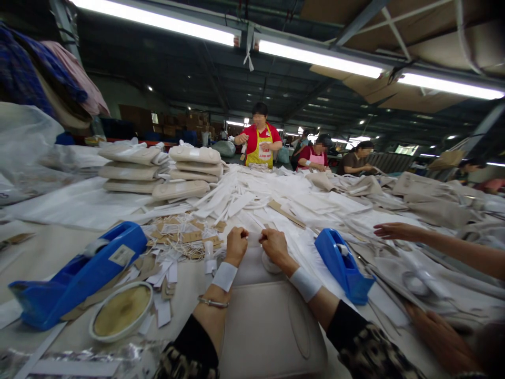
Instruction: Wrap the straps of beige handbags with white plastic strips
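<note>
1. In my head view, the beige padded bag [272,329] lies flat on the desk [189,302], nearer my body than both grips and between my forearms.
2. Its far edge runs left to right, crosswise to my reach; I cannot tell its long axis, since the near end is partly out of sight.
3. My left grip [235,246] is about in line with the bag's left side; my right grip [274,246] sits over its middle line, so I judge the right nearer.
4. Both grips have fingers drawn together, knuckles up, with a small gap between the hands; I cannot tell whether anything thin is pinched.
5. One blue tape dispenser [343,266] stands near my right grip; its twin [84,276] is farther off, to my left.
</note>
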The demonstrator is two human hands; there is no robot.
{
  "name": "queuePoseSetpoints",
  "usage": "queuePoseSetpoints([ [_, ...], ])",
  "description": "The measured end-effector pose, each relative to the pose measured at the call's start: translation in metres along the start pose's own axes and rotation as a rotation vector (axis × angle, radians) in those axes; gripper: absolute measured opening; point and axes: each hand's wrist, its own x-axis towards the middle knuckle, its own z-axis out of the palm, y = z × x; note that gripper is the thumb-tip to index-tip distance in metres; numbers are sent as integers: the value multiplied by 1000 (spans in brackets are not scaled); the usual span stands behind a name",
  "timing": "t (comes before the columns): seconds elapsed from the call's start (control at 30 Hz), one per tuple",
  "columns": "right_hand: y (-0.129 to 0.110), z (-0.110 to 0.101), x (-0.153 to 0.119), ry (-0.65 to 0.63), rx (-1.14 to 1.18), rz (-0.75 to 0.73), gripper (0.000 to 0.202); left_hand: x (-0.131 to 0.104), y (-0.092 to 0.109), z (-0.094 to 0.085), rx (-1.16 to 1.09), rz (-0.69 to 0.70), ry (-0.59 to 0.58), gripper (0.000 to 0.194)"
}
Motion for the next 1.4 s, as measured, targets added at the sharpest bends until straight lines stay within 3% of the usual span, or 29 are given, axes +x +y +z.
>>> queuePoseSetpoints([
  [0.27, -2, -4, -2, -2, 2, -7, 18, -1, 0, 2, 85, 1, -36, 20],
  [0.8, -2, -5, -4, -1, 31, 16, 20, -9, 11, -1, 66, 88, 22, 27],
  [1.2, -2, -3, -4, 19, 82, 32, 16, -8, 13, -5, -120, 110, 134, 19],
  [1.4, 0, -7, -2, -3, 134, -42, 17, -8, 18, -10, -312, 187, 222, 15],
])
